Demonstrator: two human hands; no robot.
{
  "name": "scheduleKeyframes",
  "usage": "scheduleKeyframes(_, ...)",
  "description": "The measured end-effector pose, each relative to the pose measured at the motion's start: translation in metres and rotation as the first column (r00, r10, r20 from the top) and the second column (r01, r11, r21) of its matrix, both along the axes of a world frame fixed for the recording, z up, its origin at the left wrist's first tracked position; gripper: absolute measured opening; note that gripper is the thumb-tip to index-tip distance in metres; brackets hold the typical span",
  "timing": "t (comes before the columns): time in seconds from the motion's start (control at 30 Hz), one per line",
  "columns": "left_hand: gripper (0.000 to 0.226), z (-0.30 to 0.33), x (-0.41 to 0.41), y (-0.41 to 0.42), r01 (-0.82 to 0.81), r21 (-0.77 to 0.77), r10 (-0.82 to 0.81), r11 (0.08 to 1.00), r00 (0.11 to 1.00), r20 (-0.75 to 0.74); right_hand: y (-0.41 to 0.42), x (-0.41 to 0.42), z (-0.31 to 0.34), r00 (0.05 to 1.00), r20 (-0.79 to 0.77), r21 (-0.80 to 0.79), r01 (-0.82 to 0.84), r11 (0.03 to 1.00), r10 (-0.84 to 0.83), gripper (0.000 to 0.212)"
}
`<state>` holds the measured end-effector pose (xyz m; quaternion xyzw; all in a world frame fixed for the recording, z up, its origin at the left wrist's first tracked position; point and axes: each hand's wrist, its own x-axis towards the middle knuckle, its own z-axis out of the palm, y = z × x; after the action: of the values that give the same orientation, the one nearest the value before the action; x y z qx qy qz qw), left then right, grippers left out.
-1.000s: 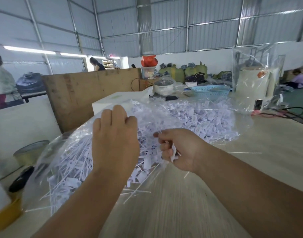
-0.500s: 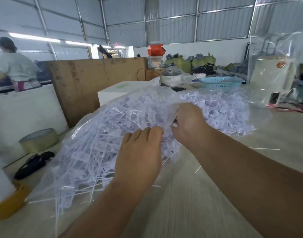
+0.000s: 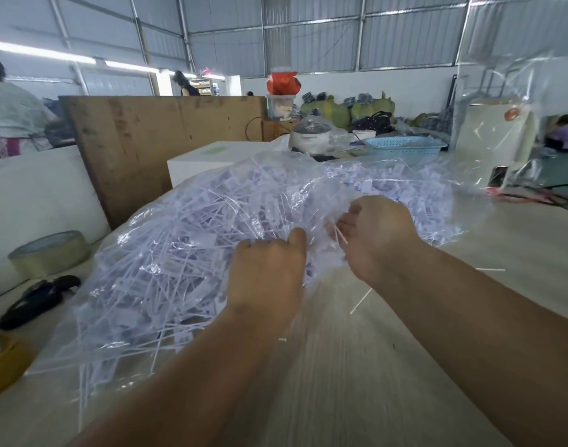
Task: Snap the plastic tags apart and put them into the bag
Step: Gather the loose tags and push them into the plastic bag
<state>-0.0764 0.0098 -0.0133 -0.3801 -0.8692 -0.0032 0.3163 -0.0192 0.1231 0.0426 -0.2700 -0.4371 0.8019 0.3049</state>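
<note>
Setting: warehouse hall with corrugated metal walls; a pale wood-grain worktop [image 3: 356, 366] is seen in the foreground, with a brown board stood upright behind the bag.
Bag: a large clear plastic bag [image 3: 179, 253] is laid on the worktop; its near edge is gathered at both hands.
Plastic tags: a great mass of white plastic tags [image 3: 153, 279] is already held inside the bag, filling it from end to end.
Done so far: judged from that fill, most of the snapping and bagging is taken to be finished.
Left hand: the left hand [image 3: 266, 279] is curled over the bag's near edge; the film and tags under it are gripped.
Right hand: the right hand [image 3: 376, 233] is placed just beside the left, at the bag's edge; thin white stems are pinched in its grip, and whether bag film is also caught cannot be told.
Left to do: a few loose white stems [image 3: 361, 300] are scattered on the worktop just right of the bag; no unsnapped strips can be made out outside it.
Stage: the work is judged to be near its end, with the pinched piece yet to be dropped in.
Beside the bag: a roll of tape [image 3: 49, 253] is set to the bag's left, and a blue basket [image 3: 405, 148] is seen behind it.
</note>
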Motion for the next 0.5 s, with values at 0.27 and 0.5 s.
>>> scheduleKeyframes(0.27,0.049,0.002,0.015,0.01,0.241,0.204,-0.242,0.949,0.97,-0.021,-0.005,0.013,0.003,0.963,-0.241,-0.188,-0.167,0.968,0.119,0.028)
scheduleKeyframes(0.5,0.019,0.025,-0.001,0.016,0.208,0.116,-0.197,0.971,0.975,-0.102,0.0,0.014,0.006,0.96,-0.203,-0.095,-0.216,0.972,0.193,0.021)
